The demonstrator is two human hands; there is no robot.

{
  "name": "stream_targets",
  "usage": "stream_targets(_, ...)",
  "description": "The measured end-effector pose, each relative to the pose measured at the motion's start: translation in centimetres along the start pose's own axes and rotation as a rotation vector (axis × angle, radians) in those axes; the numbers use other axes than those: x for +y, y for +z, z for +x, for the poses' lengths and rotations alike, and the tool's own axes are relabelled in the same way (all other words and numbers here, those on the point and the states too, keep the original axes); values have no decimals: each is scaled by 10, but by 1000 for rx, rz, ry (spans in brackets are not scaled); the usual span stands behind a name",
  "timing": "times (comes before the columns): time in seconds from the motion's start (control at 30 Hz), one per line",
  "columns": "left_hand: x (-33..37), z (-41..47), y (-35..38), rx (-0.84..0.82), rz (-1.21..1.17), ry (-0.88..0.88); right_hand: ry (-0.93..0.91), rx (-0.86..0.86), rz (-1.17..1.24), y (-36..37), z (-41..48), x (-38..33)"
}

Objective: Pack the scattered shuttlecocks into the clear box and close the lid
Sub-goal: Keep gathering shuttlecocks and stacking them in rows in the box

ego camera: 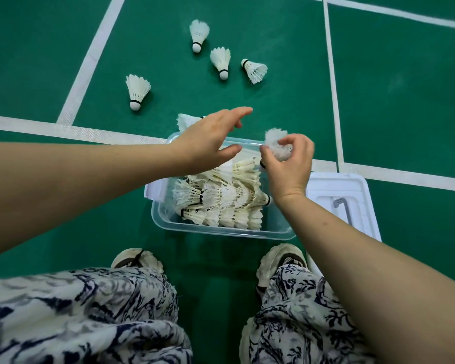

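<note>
Above the clear box [221, 233], which sits open on the green court floor [405, 101], both bare hands are raised. The left hand [208, 143] reaches over the box's far rim with fingers spread wide and holds nothing. The right hand [289, 166] hovers over the box's far right corner and pinches the held shuttlecock [275, 141] between curled fingers and thumb, feathers pointing away from the box. Inside the box, the packed shuttlecocks [221, 200] lie on their sides in nested rows. Just beyond the box's far rim, a half-hidden shuttlecock [185, 121] shows behind the left hand. Farther beyond the box lie a lone shuttlecock [137, 91] to the left and a cluster of three shuttlecocks [221, 61] near its centre line, all on the floor. Just beside the box's right wall lies the white lid [352, 185], bearing a gray L-shaped piece [342, 206]. Nearer than the box are two pale shoes [281, 258] and patterned trousers [90, 311].
</note>
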State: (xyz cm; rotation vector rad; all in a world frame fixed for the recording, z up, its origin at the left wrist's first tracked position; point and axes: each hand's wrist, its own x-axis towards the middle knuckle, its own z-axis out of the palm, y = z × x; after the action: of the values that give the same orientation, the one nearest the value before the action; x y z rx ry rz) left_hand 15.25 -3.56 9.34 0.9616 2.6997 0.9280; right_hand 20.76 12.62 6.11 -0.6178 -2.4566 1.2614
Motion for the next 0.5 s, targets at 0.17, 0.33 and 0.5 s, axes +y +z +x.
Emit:
stream_targets(0.17,-3,5,2,-42,-48,-107,98,-69,-150,-14,4,24)
stream_targets(0.33,2,7,9,-86,-56,-108,40,-96,-377,-11,2,29)
stream_targets(0.5,1,5,10,-102,-41,-121,56,-148,-356,-6,4,29)
